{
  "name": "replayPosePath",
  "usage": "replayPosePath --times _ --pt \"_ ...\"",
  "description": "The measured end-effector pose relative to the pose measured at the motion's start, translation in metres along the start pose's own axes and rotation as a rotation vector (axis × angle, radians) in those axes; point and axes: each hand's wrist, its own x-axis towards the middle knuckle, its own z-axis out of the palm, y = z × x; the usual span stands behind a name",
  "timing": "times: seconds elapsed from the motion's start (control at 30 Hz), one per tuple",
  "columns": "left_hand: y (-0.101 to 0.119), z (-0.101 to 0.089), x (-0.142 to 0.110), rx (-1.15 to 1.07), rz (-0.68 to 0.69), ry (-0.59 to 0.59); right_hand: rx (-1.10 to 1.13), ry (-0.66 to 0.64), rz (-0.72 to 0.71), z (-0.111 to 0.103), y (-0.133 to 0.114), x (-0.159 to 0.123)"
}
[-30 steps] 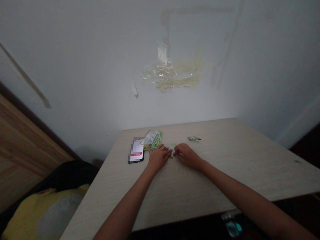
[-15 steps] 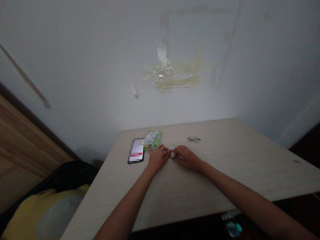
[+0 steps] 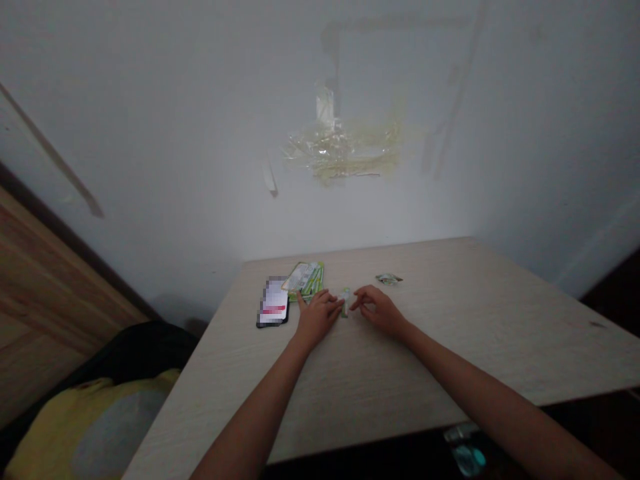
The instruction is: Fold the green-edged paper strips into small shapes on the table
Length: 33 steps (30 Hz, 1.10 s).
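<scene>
Left hand point(image 3: 318, 316), thumb splayed, fingertips on small green-and-white packet point(image 3: 347, 304); right hand point(image 3: 379, 310) just beside it, fingers parted.

a black-edged phone point(image 3: 281, 313), its screen partly pixelated, lies face up on the pale wood-grain table point(image 3: 370, 393). crumpled clear tape point(image 3: 325, 143) clings to the stained grey wall point(image 3: 175, 113) behind. at the view's left, a wooden panel point(image 3: 35, 267) slants above dark fabric point(image 3: 143, 340) and a yellow-and-grey soft item point(image 3: 50, 427).
</scene>
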Motion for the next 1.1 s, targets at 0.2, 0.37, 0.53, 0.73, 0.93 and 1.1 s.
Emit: replayPosePath --times 0.2,0.37,0.53,0.73,0.93,1.1 --pt "0.001 -0.002 -0.001 -0.024 -0.002 0.010 -0.068 -0.021 0.049 0.001 0.004 0.000" --pt "0.004 -0.004 -0.001 -0.021 -0.029 0.008 -0.097 -0.047 0.039 0.001 -0.003 0.000" --pt "0.004 -0.006 0.000 -0.021 -0.044 0.003 -0.105 -0.085 0.030 0.000 -0.008 0.001" --pt "0.004 -0.006 0.000 -0.030 -0.037 0.001 -0.126 -0.093 0.036 -0.002 -0.008 0.002" --pt "0.005 -0.004 0.000 -0.023 -0.055 0.012 -0.122 -0.092 0.054 -0.001 -0.007 0.002" --pt "0.005 -0.003 -0.001 -0.017 -0.062 0.005 -0.141 -0.103 0.055 0.000 -0.008 0.003"
